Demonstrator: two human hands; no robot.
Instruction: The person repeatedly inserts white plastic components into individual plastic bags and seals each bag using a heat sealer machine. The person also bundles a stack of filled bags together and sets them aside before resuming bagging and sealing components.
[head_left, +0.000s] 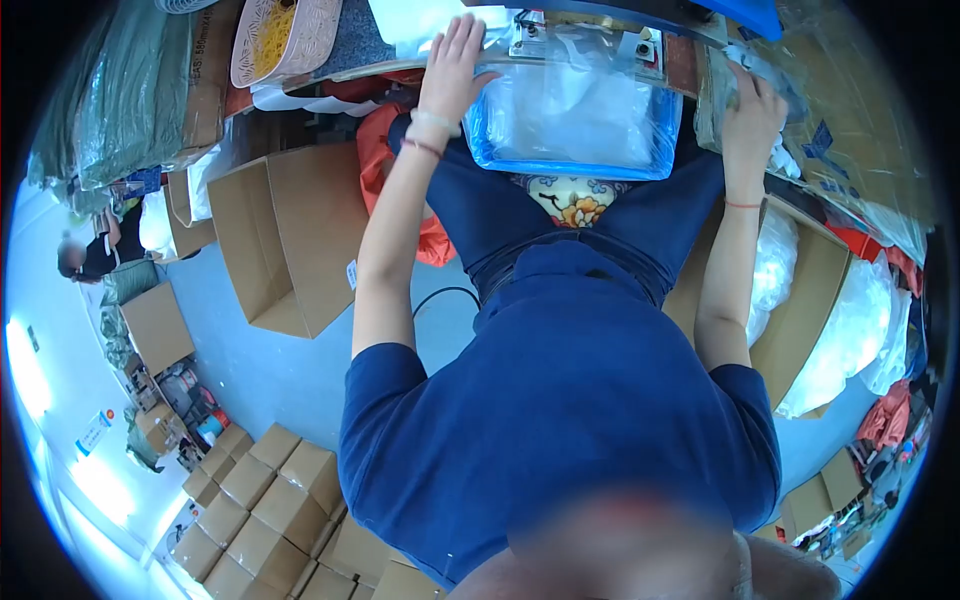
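My left hand (455, 75) lies with its fingers stretched out on a white sheet or bag (405, 22) at the work surface, beside a small metal fixture (528, 35). At the right, my right hand (753, 108) has its fingers bent around crumpled clear plastic (785, 88); its exact grip is partly hidden. Between the hands, a blue-lined tray (575, 168) over my lap holds clear plastic bags (570, 110). More clear film hangs from the fixtures onto these bags.
A white basket (318, 35) holds yellow strands at the upper left. Open cardboard boxes (290, 240) stand on both sides of me. Stacked cartons (270, 500) are at the lower left. Another person (95, 255) is at the far left. Brown wrapped material (860, 130) lies at the right.
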